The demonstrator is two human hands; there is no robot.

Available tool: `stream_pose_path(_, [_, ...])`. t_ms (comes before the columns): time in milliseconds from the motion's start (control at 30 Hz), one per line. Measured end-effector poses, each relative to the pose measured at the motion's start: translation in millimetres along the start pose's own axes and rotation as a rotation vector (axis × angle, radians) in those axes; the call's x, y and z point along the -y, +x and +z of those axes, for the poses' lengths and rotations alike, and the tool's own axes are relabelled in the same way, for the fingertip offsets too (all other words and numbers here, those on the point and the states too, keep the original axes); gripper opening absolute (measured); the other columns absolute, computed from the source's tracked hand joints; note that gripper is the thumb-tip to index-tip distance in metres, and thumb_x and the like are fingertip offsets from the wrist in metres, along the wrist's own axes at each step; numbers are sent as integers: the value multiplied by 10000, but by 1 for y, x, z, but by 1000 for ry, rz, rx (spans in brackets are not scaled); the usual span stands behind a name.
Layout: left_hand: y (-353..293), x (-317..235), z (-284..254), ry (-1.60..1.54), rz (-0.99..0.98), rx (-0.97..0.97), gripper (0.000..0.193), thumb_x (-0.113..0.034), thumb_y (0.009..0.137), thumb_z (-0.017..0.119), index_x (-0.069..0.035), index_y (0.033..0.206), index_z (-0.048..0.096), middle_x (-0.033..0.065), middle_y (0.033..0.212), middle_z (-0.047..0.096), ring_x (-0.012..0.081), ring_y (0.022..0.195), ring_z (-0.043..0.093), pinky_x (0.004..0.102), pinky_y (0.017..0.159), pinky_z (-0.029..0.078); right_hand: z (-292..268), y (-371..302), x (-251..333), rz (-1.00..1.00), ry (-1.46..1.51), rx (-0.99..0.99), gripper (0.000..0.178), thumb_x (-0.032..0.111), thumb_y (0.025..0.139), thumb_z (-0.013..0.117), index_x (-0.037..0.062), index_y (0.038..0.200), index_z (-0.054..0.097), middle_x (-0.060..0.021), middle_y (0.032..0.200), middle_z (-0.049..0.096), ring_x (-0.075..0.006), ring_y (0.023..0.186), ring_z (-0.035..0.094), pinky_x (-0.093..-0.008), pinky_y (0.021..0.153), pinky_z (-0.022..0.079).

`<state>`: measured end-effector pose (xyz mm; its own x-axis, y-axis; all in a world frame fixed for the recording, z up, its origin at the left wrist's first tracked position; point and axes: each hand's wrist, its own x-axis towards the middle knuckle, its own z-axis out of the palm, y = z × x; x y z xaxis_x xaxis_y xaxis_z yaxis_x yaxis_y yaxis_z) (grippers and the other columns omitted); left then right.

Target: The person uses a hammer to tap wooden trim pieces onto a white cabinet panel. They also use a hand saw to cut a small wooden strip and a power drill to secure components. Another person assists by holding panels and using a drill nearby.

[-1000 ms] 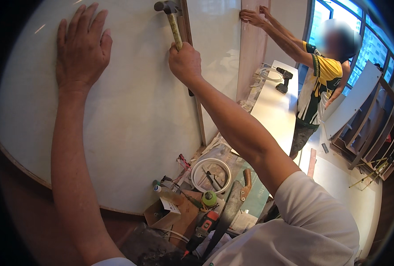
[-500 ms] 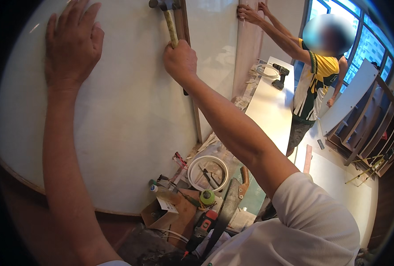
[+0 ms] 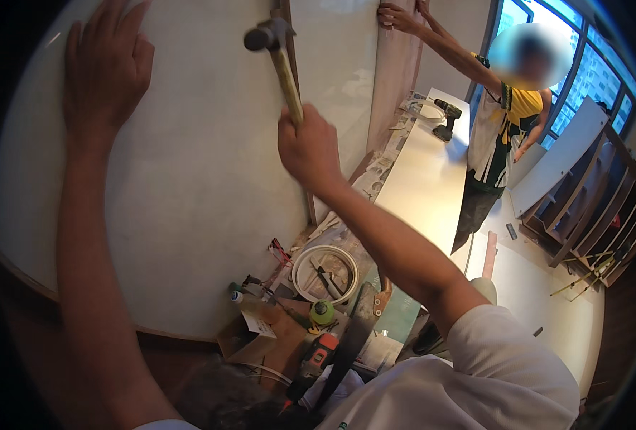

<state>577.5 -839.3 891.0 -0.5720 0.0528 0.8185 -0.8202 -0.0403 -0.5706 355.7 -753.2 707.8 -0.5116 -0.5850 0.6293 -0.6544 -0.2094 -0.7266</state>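
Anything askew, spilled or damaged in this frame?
Nothing looks damaged. The right hand grips a hammer and the left hand lies flat on the white panel. Below, a handsaw, drill and cardboard box lie in a jumble on the floor.

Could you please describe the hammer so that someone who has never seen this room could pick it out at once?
Find the large white panel that fills the left of the view. At its upper right edge, the right hand grips a pale wooden handle, raised above the fist. The hammer is the only tool held aloft; its dark metal head tops that handle, unlike the tools on the floor.
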Motion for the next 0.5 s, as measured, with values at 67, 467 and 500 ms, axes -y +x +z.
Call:
stream_pose_path(67, [-1,-10,2,-36,-12,-1,432,-228,996,502,-153,1419,544,41,1510,505,216,1464,406,538,1212,298,4,40,-6,6,-99,-39,246,235,950,588,-9,933,561,-293,817,671,-507,814,653,-603,761,501])
stream_pose_path(467, [1,-1,-5,44,-10,26,437,-244,992,501,-193,1425,534,18,1526,473,199,1468,392,546,1219,280,38,100,-2,88,-171,-42,259,248,931,605,0,999,579,-273,958,705,-465,946,683,-548,858,534])
stream_pose_path(500, [0,-1,-3,39,-7,19,438,-242,992,502,-194,1426,534,18,1525,474,198,1466,395,545,1217,283,39,102,-3,80,-176,-46,258,248,930,605,2,1002,579,-271,961,706,-463,951,683,-546,863,534])
